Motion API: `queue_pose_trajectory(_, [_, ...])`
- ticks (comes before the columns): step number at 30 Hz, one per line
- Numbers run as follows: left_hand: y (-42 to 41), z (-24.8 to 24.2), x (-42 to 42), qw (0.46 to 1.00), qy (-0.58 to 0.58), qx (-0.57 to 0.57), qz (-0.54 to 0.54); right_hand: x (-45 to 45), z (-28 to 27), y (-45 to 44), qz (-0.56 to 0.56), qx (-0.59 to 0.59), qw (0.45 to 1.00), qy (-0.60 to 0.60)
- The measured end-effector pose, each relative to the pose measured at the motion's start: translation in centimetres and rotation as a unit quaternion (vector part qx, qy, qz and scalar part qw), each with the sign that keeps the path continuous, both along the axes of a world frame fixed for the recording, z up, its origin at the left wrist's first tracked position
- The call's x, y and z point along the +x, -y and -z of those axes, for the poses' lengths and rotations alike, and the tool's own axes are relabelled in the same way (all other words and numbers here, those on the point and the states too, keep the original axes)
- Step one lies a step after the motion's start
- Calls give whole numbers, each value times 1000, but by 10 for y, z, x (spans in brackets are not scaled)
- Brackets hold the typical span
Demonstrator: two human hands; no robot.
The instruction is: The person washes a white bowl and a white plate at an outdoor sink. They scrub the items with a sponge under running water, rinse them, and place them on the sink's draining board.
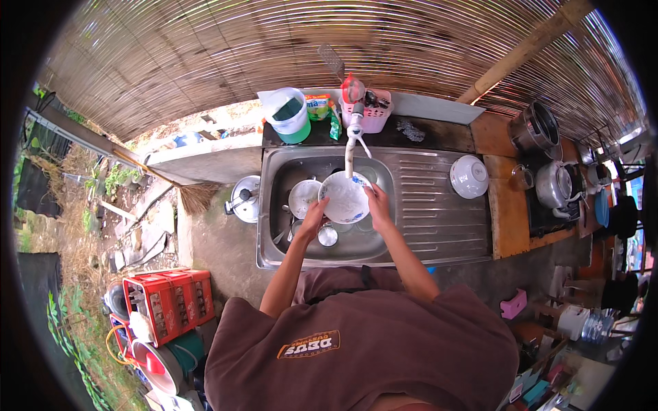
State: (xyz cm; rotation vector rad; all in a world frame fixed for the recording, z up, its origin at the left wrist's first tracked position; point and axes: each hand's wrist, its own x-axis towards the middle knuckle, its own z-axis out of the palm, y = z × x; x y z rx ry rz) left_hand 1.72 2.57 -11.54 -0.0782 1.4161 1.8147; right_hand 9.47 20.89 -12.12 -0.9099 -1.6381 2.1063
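A white plate with blue floral patterns (345, 199) is held between both my hands over the sink basin (329, 257), right under the tap (354, 131). My left hand (314, 218) grips its left rim and my right hand (379, 205) its right rim. Water appears to lie in the plate, though the stream itself is hard to make out. Down in the basin, to the left, rests another white dish (303, 198). A small metal cup (328, 236) stands near my left wrist. Glassware beneath the held plate is partly hidden.
An upside-down white bowl (469, 176) sits on the ribbed drainboard (432, 226). Behind the sink are a tub of green liquid (290, 118), a pink utensil basket (378, 120) and a scouring pad (410, 130). A kettle (554, 184) is at right, a pot lid (247, 199) at left.
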Motion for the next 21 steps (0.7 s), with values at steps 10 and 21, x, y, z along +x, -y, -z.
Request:
queue_pose_trajectory(10, [47,-27,-2,989,-82,-70,-102,-27,-11,34,-78,-201,973,80])
queue_pose_trajectory(21, [-13,15,28,976,40,-13,-213,-5,-7,1,4,-310,951,13])
